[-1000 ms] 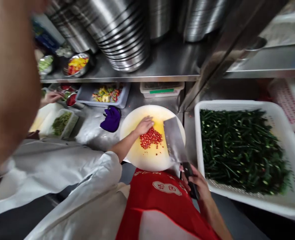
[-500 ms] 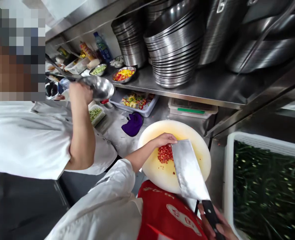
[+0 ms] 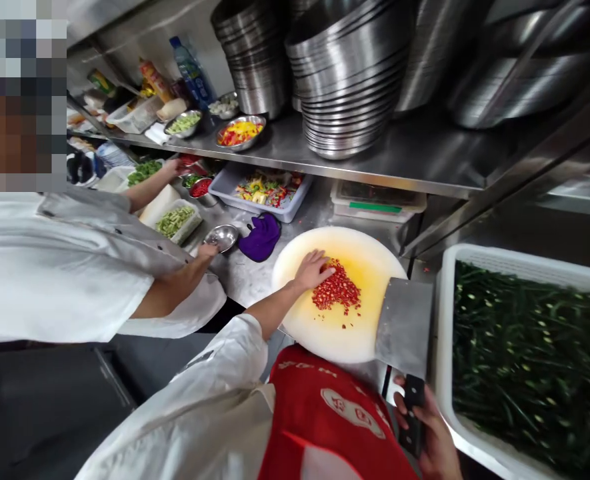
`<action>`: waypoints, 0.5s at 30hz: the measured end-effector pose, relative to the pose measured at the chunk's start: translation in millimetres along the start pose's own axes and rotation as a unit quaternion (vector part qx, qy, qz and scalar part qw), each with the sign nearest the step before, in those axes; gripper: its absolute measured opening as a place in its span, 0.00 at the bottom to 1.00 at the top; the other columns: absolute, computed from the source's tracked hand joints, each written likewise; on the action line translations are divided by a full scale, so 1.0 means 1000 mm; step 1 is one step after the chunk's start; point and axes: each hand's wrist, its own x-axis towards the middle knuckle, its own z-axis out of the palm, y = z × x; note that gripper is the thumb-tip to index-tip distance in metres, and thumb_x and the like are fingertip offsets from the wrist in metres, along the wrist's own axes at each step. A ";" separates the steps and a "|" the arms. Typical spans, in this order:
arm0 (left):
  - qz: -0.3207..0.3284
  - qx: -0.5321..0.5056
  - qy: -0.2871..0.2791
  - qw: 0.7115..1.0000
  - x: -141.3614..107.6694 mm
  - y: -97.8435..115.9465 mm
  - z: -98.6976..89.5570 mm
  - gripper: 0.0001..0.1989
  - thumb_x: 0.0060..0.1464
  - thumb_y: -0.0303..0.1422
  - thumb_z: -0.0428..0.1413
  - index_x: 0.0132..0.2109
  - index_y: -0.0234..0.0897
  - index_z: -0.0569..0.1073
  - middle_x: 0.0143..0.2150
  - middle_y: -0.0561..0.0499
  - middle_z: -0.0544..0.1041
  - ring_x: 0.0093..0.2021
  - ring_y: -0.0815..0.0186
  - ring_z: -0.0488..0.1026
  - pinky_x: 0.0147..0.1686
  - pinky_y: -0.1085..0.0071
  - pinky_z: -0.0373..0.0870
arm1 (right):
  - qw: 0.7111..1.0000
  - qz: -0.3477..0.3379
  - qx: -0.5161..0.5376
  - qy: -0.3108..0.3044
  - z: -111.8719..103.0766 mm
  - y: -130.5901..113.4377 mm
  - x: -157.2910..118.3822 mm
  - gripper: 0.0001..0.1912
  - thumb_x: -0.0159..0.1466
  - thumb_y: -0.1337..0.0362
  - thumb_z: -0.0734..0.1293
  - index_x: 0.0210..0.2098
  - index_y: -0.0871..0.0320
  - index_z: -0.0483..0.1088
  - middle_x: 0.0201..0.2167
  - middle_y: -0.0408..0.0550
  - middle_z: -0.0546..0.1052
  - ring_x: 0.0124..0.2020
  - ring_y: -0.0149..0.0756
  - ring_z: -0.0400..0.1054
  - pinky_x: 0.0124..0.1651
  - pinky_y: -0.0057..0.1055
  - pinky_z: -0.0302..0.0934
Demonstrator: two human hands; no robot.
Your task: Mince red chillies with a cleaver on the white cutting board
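On a round white cutting board with a yellow-stained middle lies a heap of chopped red chili. My left hand rests at the heap's upper left edge, fingers stretched out and holding nothing. In my right hand, at the lower right, is the black handle of a cleaver. Its broad blade is over the board's right edge, apart from the chili.
Left of me, a co-worker in white holds a small metal bowl. A purple cloth item lies behind the board. Stacked metal pots fill the shelf. At right stands a white basket of green peppers.
My right hand has drawn the cleaver away from the chili to the board's right edge. My left hand has left the blade and spread its fingers. The co-worker's bowl has come down to the counter.
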 end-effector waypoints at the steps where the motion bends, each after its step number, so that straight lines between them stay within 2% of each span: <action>1: 0.020 0.001 -0.007 1.000 -0.003 0.004 0.005 0.25 0.65 0.48 0.51 0.62 0.39 0.71 0.69 0.44 0.64 0.71 0.54 0.56 0.72 0.53 0.50 | 0.999 0.006 0.027 0.018 0.006 -0.001 -0.002 0.22 0.52 0.48 0.68 0.45 0.43 0.67 0.25 0.46 0.64 0.18 0.37 0.60 0.18 0.37 0.52; 4: 0.093 -0.025 -0.023 0.995 -0.009 0.013 0.017 0.25 0.65 0.48 0.50 0.62 0.40 0.71 0.68 0.46 0.66 0.70 0.57 0.59 0.71 0.55 0.54 | 0.993 0.003 0.095 0.070 0.021 -0.006 -0.003 0.20 0.50 0.56 0.72 0.40 0.49 0.66 0.27 0.44 0.70 0.20 0.35 0.63 0.20 0.33 0.56; 8: 0.151 -0.073 -0.040 0.985 -0.006 0.012 0.020 0.25 0.65 0.49 0.51 0.60 0.39 0.72 0.66 0.45 0.68 0.68 0.59 0.63 0.69 0.57 0.59 | 0.989 -0.021 0.026 0.143 0.021 -0.001 0.009 0.20 0.57 0.48 0.71 0.37 0.51 0.62 0.26 0.39 0.72 0.19 0.31 0.63 0.20 0.28 0.58; 12: 0.133 -0.045 -0.023 0.990 0.014 0.008 0.012 0.28 0.63 0.48 0.52 0.62 0.35 0.70 0.69 0.42 0.63 0.70 0.57 0.59 0.71 0.58 0.55 | 0.975 -0.026 -0.090 0.201 0.022 0.007 0.015 0.23 0.60 0.40 0.67 0.36 0.52 0.60 0.20 0.36 0.69 0.16 0.31 0.62 0.19 0.28 0.58; 15: 0.120 -0.015 -0.067 0.990 0.033 0.013 0.012 0.34 0.62 0.50 0.53 0.67 0.34 0.65 0.72 0.41 0.57 0.73 0.54 0.53 0.72 0.56 0.49 | 0.964 -0.037 -0.160 0.211 0.030 0.005 0.014 0.23 0.61 0.39 0.65 0.36 0.53 0.60 0.18 0.37 0.69 0.15 0.32 0.62 0.17 0.28 0.56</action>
